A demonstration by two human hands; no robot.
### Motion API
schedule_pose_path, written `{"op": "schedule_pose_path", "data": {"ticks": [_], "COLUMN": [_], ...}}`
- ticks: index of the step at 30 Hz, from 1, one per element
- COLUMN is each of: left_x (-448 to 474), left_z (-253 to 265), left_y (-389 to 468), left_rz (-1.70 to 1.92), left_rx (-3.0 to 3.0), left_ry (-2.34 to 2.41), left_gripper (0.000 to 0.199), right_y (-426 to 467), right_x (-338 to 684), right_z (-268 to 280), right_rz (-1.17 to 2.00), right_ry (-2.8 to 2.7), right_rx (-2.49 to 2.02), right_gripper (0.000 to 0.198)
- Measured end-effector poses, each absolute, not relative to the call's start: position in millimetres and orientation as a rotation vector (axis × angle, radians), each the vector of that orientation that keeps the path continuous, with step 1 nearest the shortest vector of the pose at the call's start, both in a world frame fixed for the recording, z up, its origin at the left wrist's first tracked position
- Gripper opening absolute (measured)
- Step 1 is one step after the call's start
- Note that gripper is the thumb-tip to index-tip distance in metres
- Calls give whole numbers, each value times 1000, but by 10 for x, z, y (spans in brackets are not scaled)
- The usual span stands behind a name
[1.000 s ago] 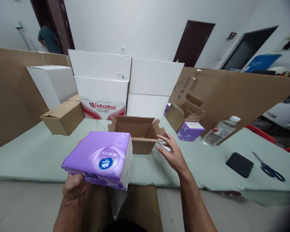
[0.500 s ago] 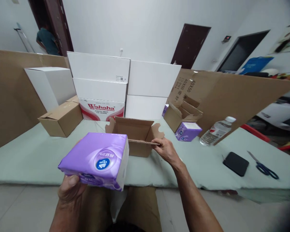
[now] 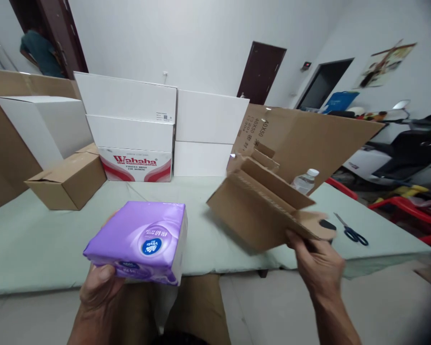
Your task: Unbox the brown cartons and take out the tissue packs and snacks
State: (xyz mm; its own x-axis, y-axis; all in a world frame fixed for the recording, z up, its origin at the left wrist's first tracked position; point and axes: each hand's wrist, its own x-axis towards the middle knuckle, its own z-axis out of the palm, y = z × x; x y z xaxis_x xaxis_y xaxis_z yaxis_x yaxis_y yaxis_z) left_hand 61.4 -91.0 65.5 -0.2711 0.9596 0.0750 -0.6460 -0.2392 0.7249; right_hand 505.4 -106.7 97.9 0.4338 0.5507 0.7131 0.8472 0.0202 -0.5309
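Observation:
My left hand (image 3: 101, 283) grips a purple pack of tissues (image 3: 129, 230) by its near left corner, thumb on the front side, holding it above the table's near edge. On the right, my right hand (image 3: 318, 263) is closed on the edge of an open brown cardboard box (image 3: 247, 211). That box is tilted, its flaps spread, and it hides part of a water bottle (image 3: 304, 181) and most of a dark flat object (image 3: 326, 224) behind it.
A closed brown box (image 3: 68, 177) and a white box (image 3: 53, 129) stand at the left. White cartons, one a Wahaba-style red-lettered carton (image 3: 136, 165), line the back. Scissors (image 3: 352, 230) lie at the right on the green-covered table (image 3: 190, 191). A person (image 3: 41, 50) is by the far doorway.
My right hand has lifted and swung the open cardboard box to the right, tilting it. My left hand still holds the tissue pack in nearly the same place. The view has turned right.

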Motion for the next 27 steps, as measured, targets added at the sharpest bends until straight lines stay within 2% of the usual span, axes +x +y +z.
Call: {"op": "schedule_pose_path", "data": {"ticks": [7, 12, 17, 27], "left_x": [927, 1006, 1057, 1161], "left_z": [861, 886, 910, 862], "left_y": [-914, -903, -935, -857], "left_rz": [1652, 1607, 1586, 1541], "left_rx": [690, 750, 755, 790], "left_ry": [701, 706, 733, 768], "left_gripper": [96, 102, 98, 99], "right_y": [-1390, -1251, -1083, -862], "right_x": [5691, 5898, 6001, 6092], "right_z": [965, 837, 699, 698], "right_rz": [-702, -699, -716, -677], "right_ry": [-981, -996, -1060, -1165], "right_rx": [-1955, -2052, -2120, -2191], "right_gripper": [58, 51, 42, 44]}}
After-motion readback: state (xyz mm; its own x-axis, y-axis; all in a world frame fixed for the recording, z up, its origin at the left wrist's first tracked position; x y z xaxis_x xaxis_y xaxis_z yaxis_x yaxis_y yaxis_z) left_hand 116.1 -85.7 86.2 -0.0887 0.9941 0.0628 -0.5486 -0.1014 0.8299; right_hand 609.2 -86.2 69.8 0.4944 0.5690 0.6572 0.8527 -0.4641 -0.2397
